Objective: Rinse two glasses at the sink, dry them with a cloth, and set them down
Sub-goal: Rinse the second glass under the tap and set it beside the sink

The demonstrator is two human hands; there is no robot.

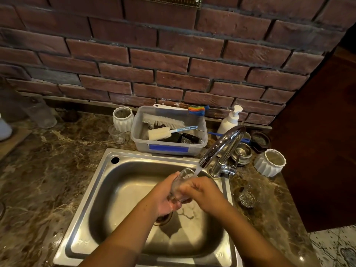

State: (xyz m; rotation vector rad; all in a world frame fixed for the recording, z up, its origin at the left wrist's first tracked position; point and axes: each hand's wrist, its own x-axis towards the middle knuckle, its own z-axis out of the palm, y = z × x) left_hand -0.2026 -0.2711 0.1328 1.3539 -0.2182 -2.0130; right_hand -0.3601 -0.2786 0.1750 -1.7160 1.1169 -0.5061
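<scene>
A clear glass (pixel 183 180) tilts over the steel sink (pixel 107 182), its mouth toward the running water from the chrome faucet (pixel 221 145). My left hand (pixel 165 197) grips the glass from the left and underneath. My right hand (pixel 202 191) holds it from the right, fingers curled round its side. A second clear glass (pixel 247 195) stands on the marble counter right of the sink. Another small glass (pixel 116 134) stands behind the sink on the left.
A plastic tub (pixel 169 147) with brushes sits behind the sink. A soap pump (pixel 230 120), two white ribbed pots (pixel 123 118) (pixel 269 162), a steel cup (pixel 242 152) and a dark bowl (pixel 260 140) crowd the counter. A brick wall rises behind it.
</scene>
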